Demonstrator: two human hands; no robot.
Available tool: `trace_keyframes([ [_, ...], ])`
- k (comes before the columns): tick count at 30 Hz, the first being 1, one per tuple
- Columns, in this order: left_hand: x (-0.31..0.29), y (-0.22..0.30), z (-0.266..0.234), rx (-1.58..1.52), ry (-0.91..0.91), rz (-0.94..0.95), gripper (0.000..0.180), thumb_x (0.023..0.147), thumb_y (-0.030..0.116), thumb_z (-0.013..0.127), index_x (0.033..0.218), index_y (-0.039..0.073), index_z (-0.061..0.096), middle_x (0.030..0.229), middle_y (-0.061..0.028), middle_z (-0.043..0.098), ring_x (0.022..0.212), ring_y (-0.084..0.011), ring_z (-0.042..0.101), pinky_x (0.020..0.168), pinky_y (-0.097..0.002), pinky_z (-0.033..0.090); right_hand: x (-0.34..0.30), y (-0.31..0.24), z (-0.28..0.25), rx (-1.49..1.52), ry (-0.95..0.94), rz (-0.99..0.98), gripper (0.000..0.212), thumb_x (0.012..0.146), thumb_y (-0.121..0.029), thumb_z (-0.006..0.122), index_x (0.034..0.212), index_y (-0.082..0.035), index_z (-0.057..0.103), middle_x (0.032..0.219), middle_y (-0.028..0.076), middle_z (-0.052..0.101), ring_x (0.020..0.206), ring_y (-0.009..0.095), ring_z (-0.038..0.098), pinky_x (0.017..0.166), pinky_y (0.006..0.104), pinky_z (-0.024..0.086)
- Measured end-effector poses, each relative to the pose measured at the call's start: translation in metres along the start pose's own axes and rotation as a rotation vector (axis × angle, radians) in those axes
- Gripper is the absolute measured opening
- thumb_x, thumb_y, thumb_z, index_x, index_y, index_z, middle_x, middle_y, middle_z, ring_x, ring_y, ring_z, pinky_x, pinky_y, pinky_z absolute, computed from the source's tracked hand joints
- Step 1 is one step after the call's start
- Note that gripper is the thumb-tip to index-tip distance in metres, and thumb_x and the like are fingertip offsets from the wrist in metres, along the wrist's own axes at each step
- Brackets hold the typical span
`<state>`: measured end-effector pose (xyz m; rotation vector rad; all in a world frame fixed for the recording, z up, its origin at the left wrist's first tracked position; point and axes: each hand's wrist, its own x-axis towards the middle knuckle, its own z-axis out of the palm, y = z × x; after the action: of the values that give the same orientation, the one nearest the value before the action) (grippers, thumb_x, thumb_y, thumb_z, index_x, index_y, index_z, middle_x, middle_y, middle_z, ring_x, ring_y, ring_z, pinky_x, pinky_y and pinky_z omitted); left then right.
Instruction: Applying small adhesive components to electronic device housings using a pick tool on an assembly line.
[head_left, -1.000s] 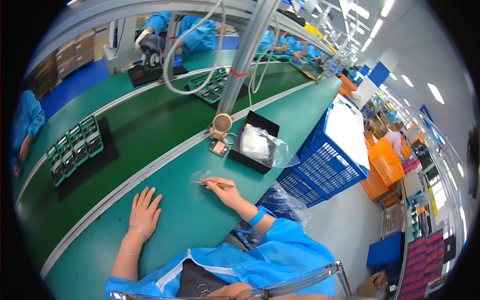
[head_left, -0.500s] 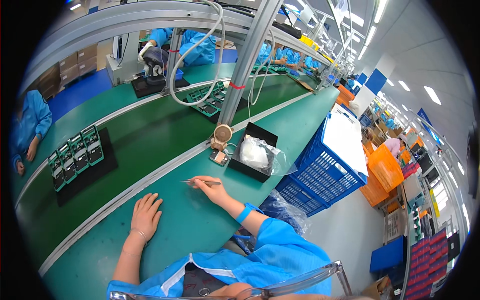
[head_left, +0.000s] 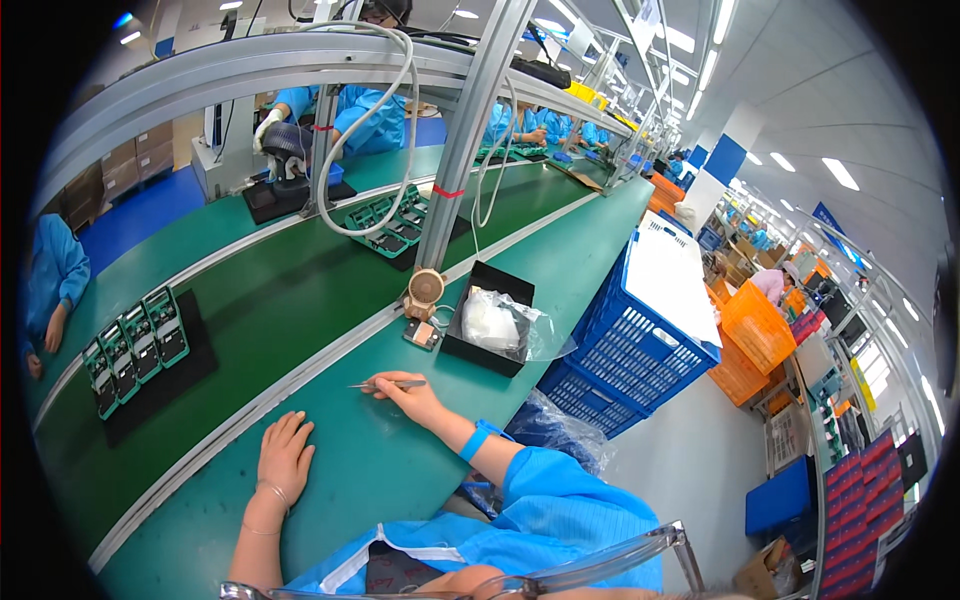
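Note:
My left hand (head_left: 286, 452) lies flat on the green worktop (head_left: 345, 480), fingers stretched out and nothing under them that I can see. To its right, my right hand (head_left: 408, 398) is closed around a pair of tweezers (head_left: 411, 383), whose thin tips point left, just over the worktop. A faint clear sheet seems to lie beneath that hand. Beyond it stands a black open box (head_left: 478, 356) with a clear plastic bag of white stuff (head_left: 490, 322) inside. Left of the box are a small beige fan (head_left: 425, 288) and a little block-like part (head_left: 421, 334).
A metal rail (head_left: 250, 408) divides the worktop from a dark green belt (head_left: 270, 325) bearing green trays (head_left: 140, 345) of device parts. An upright post (head_left: 462, 165) rises by the fan. Blue crates (head_left: 640, 320) stand at right. Co-workers in blue sit across the belt.
The whole view has shifted a little, so things appear lower and further left. Both hands keep about the same place on the worktop, and the tweezers stay in my right hand.

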<state>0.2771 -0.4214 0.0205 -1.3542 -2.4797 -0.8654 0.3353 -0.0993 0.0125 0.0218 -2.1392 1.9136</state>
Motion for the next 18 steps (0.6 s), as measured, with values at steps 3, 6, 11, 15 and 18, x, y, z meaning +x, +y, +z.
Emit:
trace_keyframes([
  [3,0.000,0.001,-0.001,-0.005,-0.010,-0.006,0.039,0.095,0.011,0.067,0.132,0.002,0.066,0.148,-0.0169,0.058,0.144,-0.0364,0.048,0.122,-0.0514,0.036,0.002,0.005,0.000,0.010,-0.001,-0.002,0.033,0.109,-0.024,0.062,0.124,0.004,0.073,0.113,0.014,0.078,0.104,0.020,0.074,0.090,0.0300,0.060],
  [6,0.001,0.002,-0.001,-0.006,-0.014,-0.007,0.039,0.094,0.010,0.067,0.132,0.002,0.066,0.148,-0.0171,0.058,0.144,-0.0367,0.048,0.121,-0.0520,0.036,0.003,0.007,-0.001,0.023,-0.003,-0.007,0.033,0.109,-0.023,0.063,0.123,0.005,0.073,0.113,0.015,0.078,0.105,0.020,0.074,0.090,0.0302,0.060],
  [11,0.000,-0.001,0.001,-0.003,-0.003,-0.002,0.039,0.094,0.010,0.068,0.132,0.002,0.066,0.147,-0.0174,0.059,0.143,-0.0369,0.049,0.121,-0.0522,0.036,0.005,0.011,0.000,0.043,-0.005,-0.016,0.033,0.109,-0.023,0.064,0.123,0.005,0.073,0.112,0.015,0.078,0.105,0.019,0.074,0.090,0.0304,0.060],
  [15,-0.001,0.000,0.001,0.001,0.024,0.010,0.039,0.093,0.010,0.069,0.131,0.002,0.067,0.146,-0.0172,0.060,0.142,-0.0367,0.050,0.120,-0.0522,0.037,0.006,0.016,-0.002,0.051,-0.015,-0.002,0.032,0.109,-0.022,0.063,0.123,0.005,0.073,0.113,0.014,0.078,0.107,0.020,0.074,0.091,0.0301,0.060],
  [18,-0.001,0.000,0.000,-0.005,0.035,0.015,0.038,0.093,0.011,0.070,0.130,0.002,0.067,0.146,-0.0170,0.060,0.141,-0.0364,0.051,0.120,-0.0520,0.038,0.005,0.015,-0.001,0.048,-0.019,0.003,0.032,0.109,-0.022,0.062,0.124,0.004,0.073,0.115,0.014,0.077,0.109,0.020,0.074,0.092,0.0298,0.060],
])
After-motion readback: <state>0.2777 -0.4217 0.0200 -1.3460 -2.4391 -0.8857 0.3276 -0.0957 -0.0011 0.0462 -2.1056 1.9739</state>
